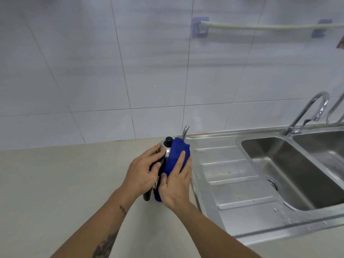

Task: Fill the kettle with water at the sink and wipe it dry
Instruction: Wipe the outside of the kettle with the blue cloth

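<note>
A steel kettle [166,150] with a black lid knob and black handle stands on the beige counter [65,183], just left of the sink's drainboard. Its thin spout [185,131] rises behind it. A blue cloth [176,161] is draped over the kettle's right side. My left hand [144,174] grips the kettle at its handle and lid. My right hand [176,185] lies flat on the blue cloth and presses it against the kettle's body. Most of the kettle's body is hidden by the cloth and my hands.
A steel sink [290,172] with a ribbed drainboard [229,175] sits to the right; water drops lie on its front rim. A curved tap [309,112] stands behind the basin. A rail [260,27] is fixed on the white tiled wall.
</note>
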A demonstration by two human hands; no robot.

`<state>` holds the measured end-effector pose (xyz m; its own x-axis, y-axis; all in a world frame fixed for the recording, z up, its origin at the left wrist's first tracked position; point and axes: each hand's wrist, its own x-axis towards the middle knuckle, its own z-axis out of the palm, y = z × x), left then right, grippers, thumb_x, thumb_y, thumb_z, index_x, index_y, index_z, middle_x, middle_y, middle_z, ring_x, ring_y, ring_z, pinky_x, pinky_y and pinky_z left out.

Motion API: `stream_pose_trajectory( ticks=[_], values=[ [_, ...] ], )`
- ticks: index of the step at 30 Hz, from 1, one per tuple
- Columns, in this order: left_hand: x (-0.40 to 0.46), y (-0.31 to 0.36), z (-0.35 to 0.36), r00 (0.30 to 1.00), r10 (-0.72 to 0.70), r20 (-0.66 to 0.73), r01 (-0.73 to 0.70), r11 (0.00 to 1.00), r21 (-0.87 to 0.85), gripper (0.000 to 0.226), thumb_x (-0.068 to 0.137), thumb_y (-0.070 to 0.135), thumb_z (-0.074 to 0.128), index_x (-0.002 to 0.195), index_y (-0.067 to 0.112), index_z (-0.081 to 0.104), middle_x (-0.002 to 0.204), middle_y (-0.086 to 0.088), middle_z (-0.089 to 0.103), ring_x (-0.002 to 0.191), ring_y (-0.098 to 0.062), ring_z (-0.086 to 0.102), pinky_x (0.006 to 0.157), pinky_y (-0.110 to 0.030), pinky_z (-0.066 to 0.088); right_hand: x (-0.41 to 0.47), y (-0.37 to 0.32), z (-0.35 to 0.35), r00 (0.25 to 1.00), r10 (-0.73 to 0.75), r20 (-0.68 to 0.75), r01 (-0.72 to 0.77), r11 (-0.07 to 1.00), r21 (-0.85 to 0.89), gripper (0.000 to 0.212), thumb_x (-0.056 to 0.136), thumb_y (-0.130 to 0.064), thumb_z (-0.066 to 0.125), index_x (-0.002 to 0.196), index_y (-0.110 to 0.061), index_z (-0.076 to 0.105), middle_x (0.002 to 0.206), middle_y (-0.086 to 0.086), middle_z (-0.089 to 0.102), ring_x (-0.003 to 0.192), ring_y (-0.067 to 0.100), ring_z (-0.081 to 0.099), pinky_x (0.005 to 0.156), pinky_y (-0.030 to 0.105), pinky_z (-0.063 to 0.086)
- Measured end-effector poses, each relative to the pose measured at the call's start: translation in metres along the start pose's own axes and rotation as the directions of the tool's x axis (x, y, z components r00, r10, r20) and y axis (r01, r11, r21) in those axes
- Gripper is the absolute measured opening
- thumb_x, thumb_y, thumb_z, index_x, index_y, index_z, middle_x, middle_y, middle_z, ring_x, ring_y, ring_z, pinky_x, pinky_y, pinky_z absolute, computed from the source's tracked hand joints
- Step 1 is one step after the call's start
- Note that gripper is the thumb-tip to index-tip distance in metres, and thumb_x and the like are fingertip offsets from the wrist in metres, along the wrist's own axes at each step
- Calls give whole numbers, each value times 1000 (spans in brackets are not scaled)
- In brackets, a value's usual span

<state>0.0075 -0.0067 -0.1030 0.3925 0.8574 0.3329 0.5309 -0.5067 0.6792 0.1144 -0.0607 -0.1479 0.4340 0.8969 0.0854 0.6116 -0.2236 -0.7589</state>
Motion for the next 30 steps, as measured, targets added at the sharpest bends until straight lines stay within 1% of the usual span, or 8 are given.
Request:
stream_pose_trajectory(
  ticks=[4, 9, 14, 17, 20, 22, 25, 30],
  values=[
    [-3, 0, -1, 1000, -24, 10, 24, 1000, 17, 51, 87, 18, 67, 135, 34, 58, 149, 20, 43, 135, -1, 42, 110, -19, 31, -6, 13, 6, 979, 175, 102, -190, 968, 166, 96, 92, -17, 50, 153, -23, -24, 165, 15, -14, 150, 36, 8, 123, 49, 17],
    [-8, 1, -1, 999, -18, 35, 17, 1000, 20, 58, 85, 22, 67, 139, 35, 52, 153, 21, 37, 137, -3, 41, 112, -23, 35, 9, 27, -3, 933, 287, 217, -346, 884, 315, 104, 76, -6, 55, 156, -34, -6, 162, 7, 16, 140, 32, 35, 113, 54, 37],
    [-5, 0, -4, 998, -28, 51, 28, 1000, 8, 62, 82, 18, 66, 140, 35, 51, 152, 20, 39, 134, -4, 46, 108, -20, 39, 46, 31, -30, 980, 63, 190, -128, 927, 352, 97, 71, 10, 50, 147, -47, 29, 122, 3, 61, 104, 19, 65, 90, 45, 58],
    [-1, -2, -10, 997, -39, 74, 38, 999, 9, 64, 79, 11, 62, 137, 38, 53, 149, 21, 43, 121, -6, 57, 95, -23, 51, 59, 8, -51, 983, -63, 173, 17, 967, 256, 99, 72, 8, 52, 146, -54, 29, 136, 1, 51, 109, 23, 61, 93, 46, 55],
    [0, -5, -13, 995, -56, 87, 54, 998, 20, 65, 81, 4, 54, 134, 42, 51, 143, 25, 47, 98, -9, 63, 72, -18, 52, 61, -4, -60, 968, -181, 175, 155, 976, 153, 92, 76, 10, 51, 152, -37, 30, 149, -4, 40, 123, 20, 49, 102, 37, 46],
    [2, -7, -12, 993, -64, 103, 63, 998, 13, 66, 83, 2, 52, 135, 42, 49, 140, 21, 52, 108, -14, 61, 83, -27, 53, 60, 2, -62, 971, -163, 175, 126, 971, 205, 93, 75, 12, 49, 149, -42, 35, 143, -5, 48, 121, 16, 54, 99, 34, 49],
    [1, -9, -9, 992, -87, 96, 84, 996, 34, 65, 87, 0, 50, 139, 40, 46, 140, 15, 53, 126, -13, 52, 107, -29, 42, 58, 15, -61, 980, 1, 201, -48, 972, 230, 91, 78, 15, 45, 132, -59, 42, 105, -1, 66, 94, 17, 65, 85, 35, 56],
    [0, -8, -9, 984, -160, 79, 156, 986, 59, 65, 92, -1, 49, 139, 44, 45, 123, 12, 44, 108, -2, 43, 103, -22, 39, 43, 20, -59, 971, 70, 229, -120, 970, 213, 88, 73, 16, 44, 132, -49, 41, 95, 1, 65, 91, 23, 63, 77, 32, 54]
  ],
)
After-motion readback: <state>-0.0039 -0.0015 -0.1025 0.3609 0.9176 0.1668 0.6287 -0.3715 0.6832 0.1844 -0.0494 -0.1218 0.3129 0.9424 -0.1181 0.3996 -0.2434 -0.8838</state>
